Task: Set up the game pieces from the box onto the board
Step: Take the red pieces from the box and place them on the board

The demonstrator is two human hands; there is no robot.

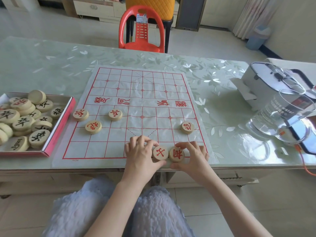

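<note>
A white plastic board sheet point(147, 100) with a red grid lies on the table. Round wooden pieces with red characters stand on it: two in a row at the left point(80, 114) point(115, 114), one below them point(93, 127), one at the right point(187, 127). At the near edge my left hand point(140, 153) grips a red-marked piece point(160, 152). Beside it, my right hand point(193, 155) grips another red-marked piece point(176, 154). The two pieces touch side by side. The open pink-edged box point(59, 124) at the left holds several more pieces.
A clear glass jug point(280, 115) stands at the right of the table, by a phone point(304, 134) with an orange cable and a grey lidded container point(266, 77). A red plastic chair point(142, 29) stands beyond the table's far edge.
</note>
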